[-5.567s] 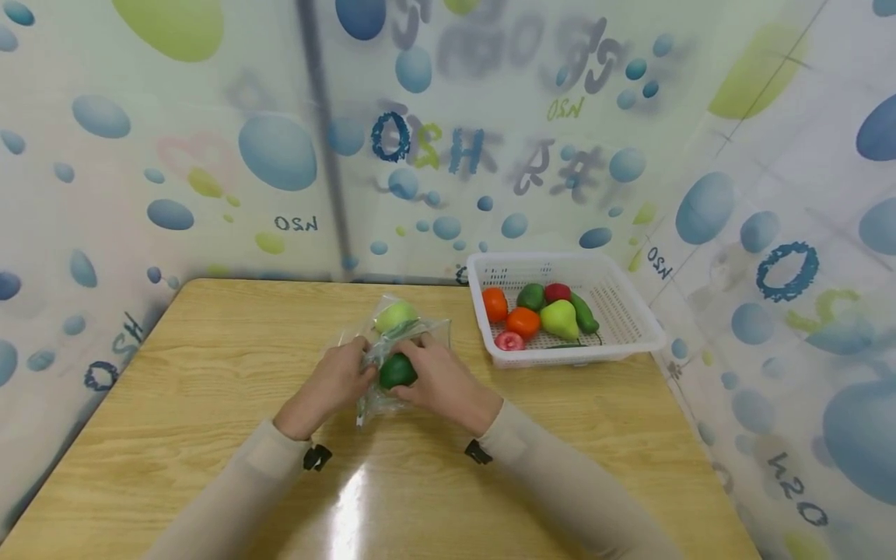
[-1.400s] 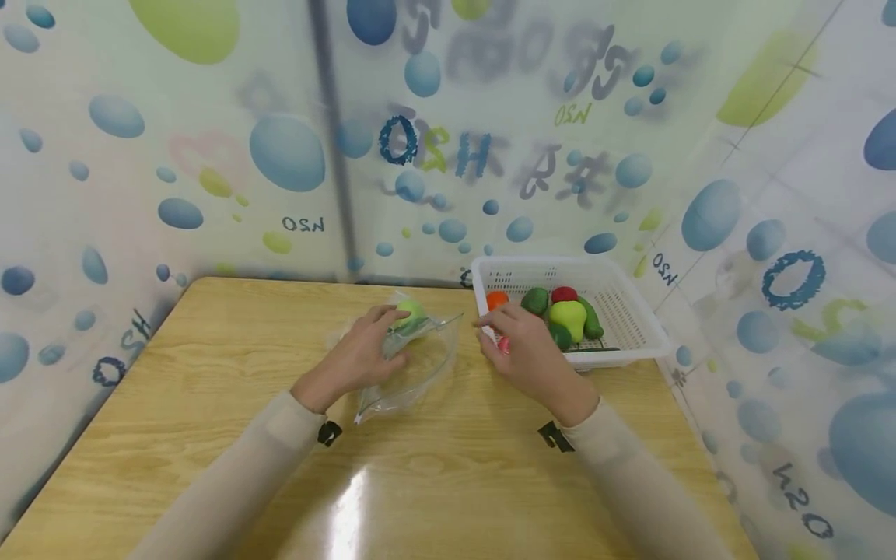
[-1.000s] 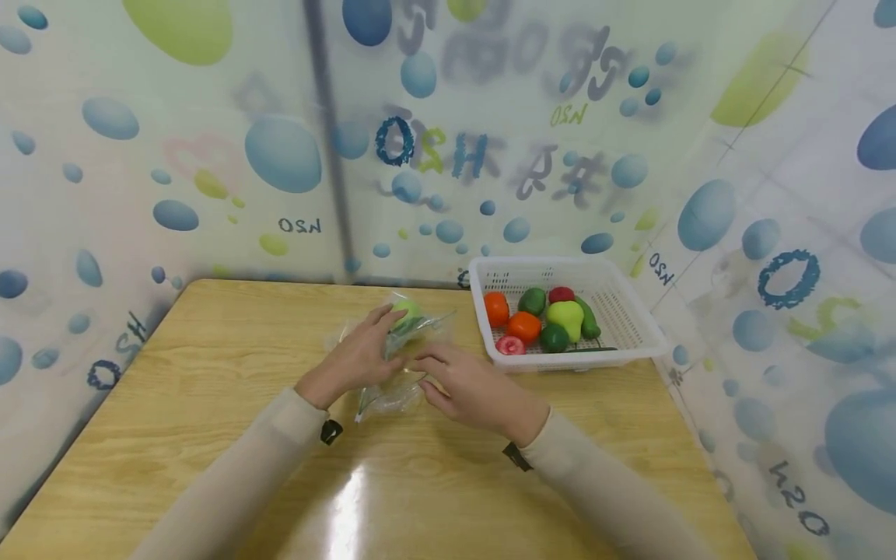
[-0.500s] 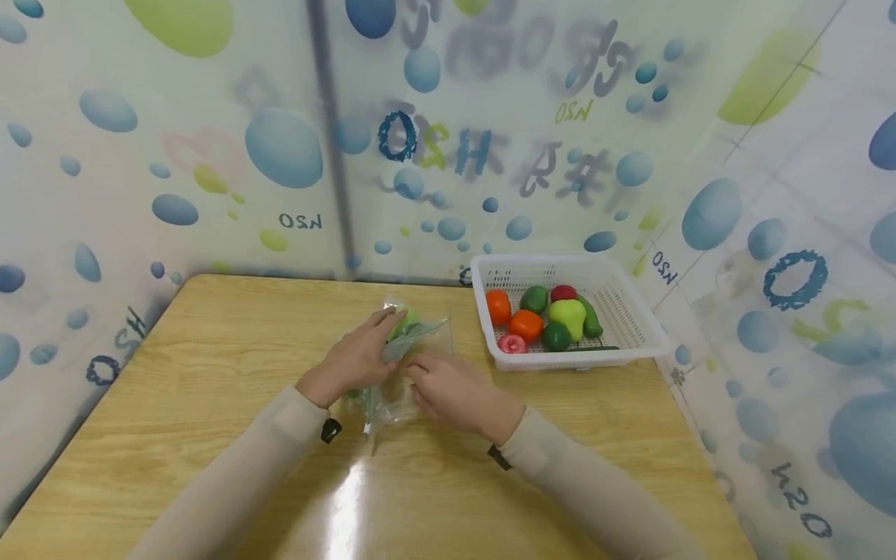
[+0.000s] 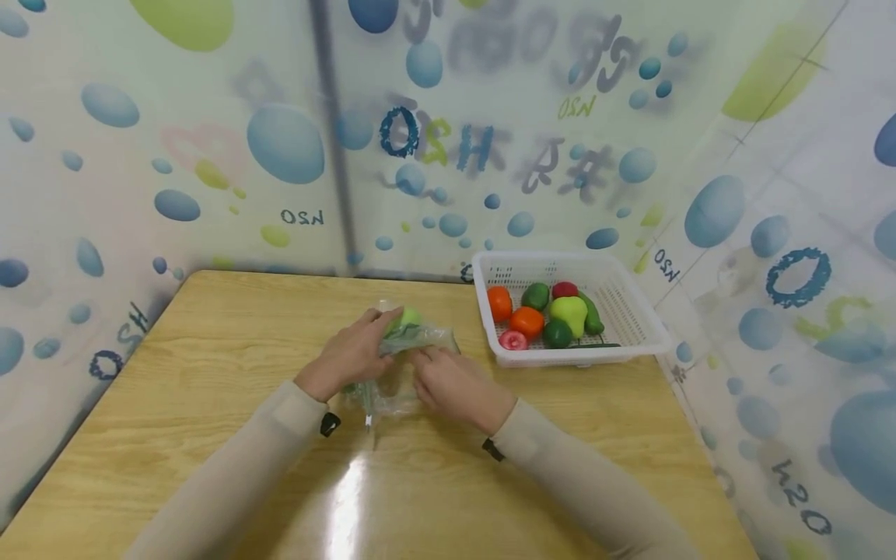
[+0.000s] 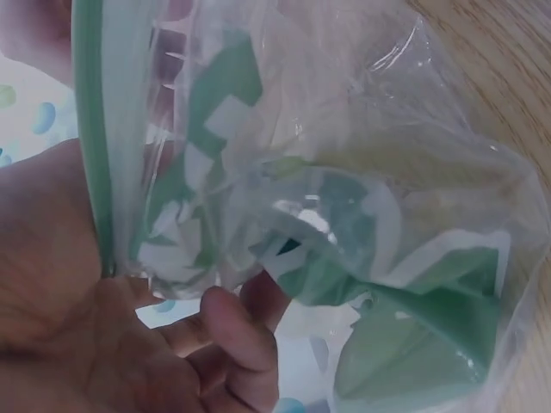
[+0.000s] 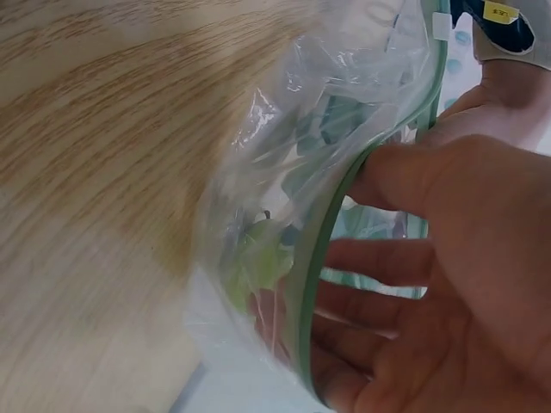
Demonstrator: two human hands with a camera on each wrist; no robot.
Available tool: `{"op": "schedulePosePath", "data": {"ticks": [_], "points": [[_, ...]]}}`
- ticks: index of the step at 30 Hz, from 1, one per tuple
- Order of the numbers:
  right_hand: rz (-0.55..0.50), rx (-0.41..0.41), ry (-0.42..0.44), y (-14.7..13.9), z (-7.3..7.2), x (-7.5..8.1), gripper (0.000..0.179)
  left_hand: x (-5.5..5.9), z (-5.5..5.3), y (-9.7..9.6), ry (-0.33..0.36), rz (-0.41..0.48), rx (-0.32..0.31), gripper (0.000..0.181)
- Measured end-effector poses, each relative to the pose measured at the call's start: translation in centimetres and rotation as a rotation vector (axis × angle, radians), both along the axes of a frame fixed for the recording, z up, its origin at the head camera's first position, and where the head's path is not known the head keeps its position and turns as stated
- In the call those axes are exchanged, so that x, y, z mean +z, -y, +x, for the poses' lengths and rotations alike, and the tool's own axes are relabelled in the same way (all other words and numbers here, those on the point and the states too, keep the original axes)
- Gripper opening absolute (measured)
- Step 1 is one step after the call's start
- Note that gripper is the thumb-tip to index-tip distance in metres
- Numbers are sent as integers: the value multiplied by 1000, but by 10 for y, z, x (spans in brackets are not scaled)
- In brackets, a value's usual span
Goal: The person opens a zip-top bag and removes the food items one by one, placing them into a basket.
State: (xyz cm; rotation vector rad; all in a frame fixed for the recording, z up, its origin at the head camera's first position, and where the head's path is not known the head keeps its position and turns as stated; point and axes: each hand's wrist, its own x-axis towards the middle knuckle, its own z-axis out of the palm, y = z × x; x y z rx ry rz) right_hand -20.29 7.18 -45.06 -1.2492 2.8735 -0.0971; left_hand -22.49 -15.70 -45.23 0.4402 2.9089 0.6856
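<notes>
A clear zip bag with green zip strips and green and white print lies at the table's middle. My left hand grips the bag's left side, fingers curled against the plastic in the left wrist view. My right hand reaches into the bag's mouth. Past the green zip strip go its nearly straight fingers, and a few fingertips show through the plastic. Inside the bag is a light green apple with a short stem, partly covered by the left hand in the head view.
A white plastic basket stands at the back right. It holds orange-red fruit, a yellow-green pear, a dark green round fruit, a pink ring-shaped piece and other produce. A patterned curtain rises behind the wooden table.
The right hand held the dark green fruit at the bag; that fruit now lies in the basket. The hand has come back left and into the bag's mouth. The left hand stays at the bag.
</notes>
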Motion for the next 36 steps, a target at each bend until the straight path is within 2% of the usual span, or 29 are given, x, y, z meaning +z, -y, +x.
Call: {"op": "schedulePosePath", "data": {"ticks": [10, 21, 29, 36], "points": [[-11, -60, -16, -1, -1, -7, 38, 0, -1, 0, 41, -10, 27, 87], [-24, -120, 29, 2, -7, -8, 46, 0, 1, 3, 60, -41, 34, 68], [-31, -142, 31, 5, -10, -10, 57, 3, 2, 3, 44, -57, 13, 58], [-27, -167, 36, 10, -13, -14, 67, 5, 2, 3, 106, -37, -2, 59]]}}
